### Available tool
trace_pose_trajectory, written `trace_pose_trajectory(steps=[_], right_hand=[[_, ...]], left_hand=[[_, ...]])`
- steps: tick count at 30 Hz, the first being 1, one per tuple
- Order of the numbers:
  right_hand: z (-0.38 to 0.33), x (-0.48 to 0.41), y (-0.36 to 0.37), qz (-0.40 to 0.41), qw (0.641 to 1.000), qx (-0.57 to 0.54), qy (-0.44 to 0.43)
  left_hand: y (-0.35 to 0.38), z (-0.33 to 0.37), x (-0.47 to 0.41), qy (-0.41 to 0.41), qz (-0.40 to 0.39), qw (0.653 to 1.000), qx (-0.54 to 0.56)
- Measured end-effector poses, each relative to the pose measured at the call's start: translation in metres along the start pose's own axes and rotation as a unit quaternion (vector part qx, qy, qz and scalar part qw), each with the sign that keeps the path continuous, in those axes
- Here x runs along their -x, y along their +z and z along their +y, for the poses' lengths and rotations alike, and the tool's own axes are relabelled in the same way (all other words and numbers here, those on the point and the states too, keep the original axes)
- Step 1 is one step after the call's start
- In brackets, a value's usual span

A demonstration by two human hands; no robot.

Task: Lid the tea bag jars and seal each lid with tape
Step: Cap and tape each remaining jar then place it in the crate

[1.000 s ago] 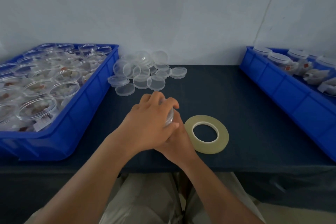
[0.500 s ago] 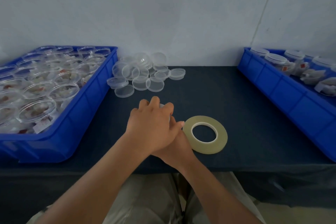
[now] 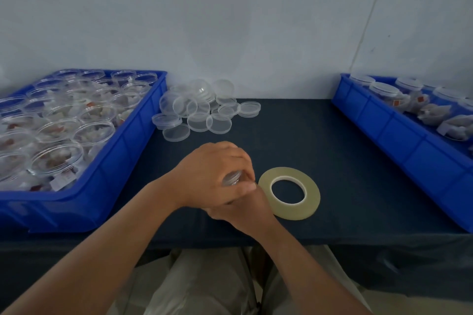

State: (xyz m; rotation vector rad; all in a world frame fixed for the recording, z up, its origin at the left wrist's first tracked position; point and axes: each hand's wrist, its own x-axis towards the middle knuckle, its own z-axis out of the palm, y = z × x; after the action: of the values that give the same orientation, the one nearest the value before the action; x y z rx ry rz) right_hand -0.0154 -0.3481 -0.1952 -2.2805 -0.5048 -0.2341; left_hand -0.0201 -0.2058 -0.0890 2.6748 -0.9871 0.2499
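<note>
Gripping a small clear jar (image 3: pixel 231 178) from above, the left hand (image 3: pixel 212 174) curls its fingers and thumb round the top, so only a sliver of ribbed clear plastic shows between them. Whether a lid sits on this jar cannot be told. The right hand (image 3: pixel 244 208) lies under the left, tucked against the jar from 5 o'clock; its fingers are hidden, so its hold cannot be told. Both hands sit at the near middle of the dark blue tabletop (image 3: pixel 320 140).

Taking the held jar as the clock's centre, a flat roll of pale tape (image 3: pixel 289 212) lies on the tabletop at 3 o'clock, just beside the right hand's knuckles. At 12 o'clock, near the wall, a heap of loose clear lids (image 3: pixel 202 110) is spread, some overlapping. At 9 to 10 o'clock stands a blue bin (image 3: pixel 115 161) packed with open jars (image 3: pixel 57 158) that hold tea bags. At 2 o'clock, well apart, a second blue bin (image 3: pixel 409 140) holds lidded jars (image 3: pixel 384 88), some lying on their sides.
</note>
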Motion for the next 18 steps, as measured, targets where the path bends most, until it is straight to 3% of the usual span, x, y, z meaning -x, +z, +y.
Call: trace_pose_trajectory(steps=[3,7,14,18], right_hand=[[-0.001,0.002,-0.005,-0.005,0.996,-0.083,0.043],[-0.004,0.002,-0.005,-0.005,0.995,-0.091,0.031],[0.006,-0.004,0.003,-0.048,0.999,-0.002,0.023],[0.002,-0.002,0.001,0.020,0.994,0.089,-0.066]], left_hand=[[-0.007,-0.008,0.001,-0.044,-0.020,0.998,0.050],[-0.001,0.003,-0.004,-0.106,-0.020,0.994,-0.025],[0.015,0.027,-0.011,-0.219,0.021,0.969,-0.117],[0.023,0.037,-0.017,-0.274,0.028,0.946,-0.172]])
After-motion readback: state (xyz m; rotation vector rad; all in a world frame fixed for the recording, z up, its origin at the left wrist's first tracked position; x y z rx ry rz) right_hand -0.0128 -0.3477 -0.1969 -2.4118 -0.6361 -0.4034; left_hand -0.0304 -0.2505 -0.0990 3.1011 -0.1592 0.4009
